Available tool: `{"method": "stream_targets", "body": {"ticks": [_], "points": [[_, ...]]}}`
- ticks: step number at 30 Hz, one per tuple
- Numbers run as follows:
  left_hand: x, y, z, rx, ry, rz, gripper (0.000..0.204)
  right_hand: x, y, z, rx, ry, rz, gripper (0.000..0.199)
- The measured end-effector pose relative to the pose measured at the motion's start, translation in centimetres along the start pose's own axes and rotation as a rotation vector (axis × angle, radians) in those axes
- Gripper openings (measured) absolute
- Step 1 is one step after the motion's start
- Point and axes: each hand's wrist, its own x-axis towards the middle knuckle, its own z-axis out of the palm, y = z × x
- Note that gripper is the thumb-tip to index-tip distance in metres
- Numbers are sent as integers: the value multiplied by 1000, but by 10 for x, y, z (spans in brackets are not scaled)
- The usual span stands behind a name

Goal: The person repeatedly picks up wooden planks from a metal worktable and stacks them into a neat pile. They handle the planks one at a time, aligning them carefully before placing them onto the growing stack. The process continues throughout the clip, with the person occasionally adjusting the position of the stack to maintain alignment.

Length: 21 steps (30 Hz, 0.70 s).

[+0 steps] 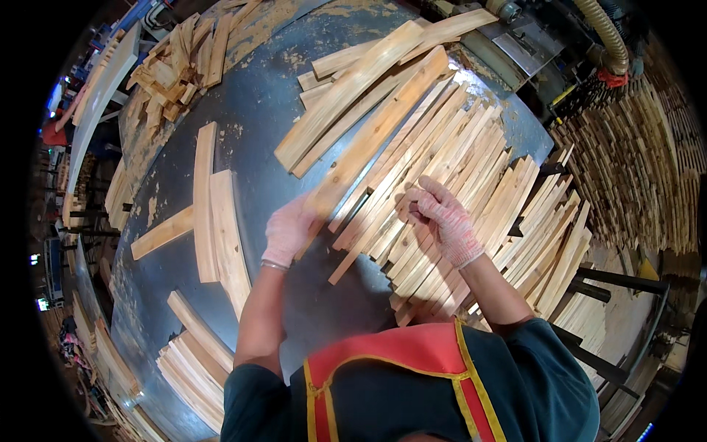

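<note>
My left hand (289, 230), in a pale pinkish knit glove, grips the near end of a long wooden board (379, 136). The board slants away to the far right, alongside a row of narrow wooden strips (434, 173). Over the middle of that row is my right hand (447, 225), gloved alike, its fingers curled together; whatever is between them, if anything, is hidden. Beyond the long board, several wider boards (353, 92) lie stacked crosswise on the dark metal table (309, 295).
To the left lie two boards (205, 199) with a shorter piece (163, 233) against them. A stack of boards (195, 368) sits at the near left, and a heap of offcuts (166, 81) at the far left. Black metal arms (600, 361) stick out at the right, near large piles of strips (633, 158).
</note>
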Motion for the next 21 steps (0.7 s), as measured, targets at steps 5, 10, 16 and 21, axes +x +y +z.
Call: {"method": "stream_targets", "body": {"ticks": [5, 10, 16, 21], "points": [[-51, -35, -26, -314, -4, 134, 44, -2, 18, 22, 20, -56, -44, 41], [-138, 43, -57, -1004, -391, -585, 42, 10, 25, 63, 213, -77, 42, 28], [-265, -8, 5, -2119, -851, -261, 59, 15, 64, 145, 388, -435, 128, 41], [-338, -38, -2, -1940, -611, -216, 71, -17, 101, 217, 213, -348, 48, 44]]}}
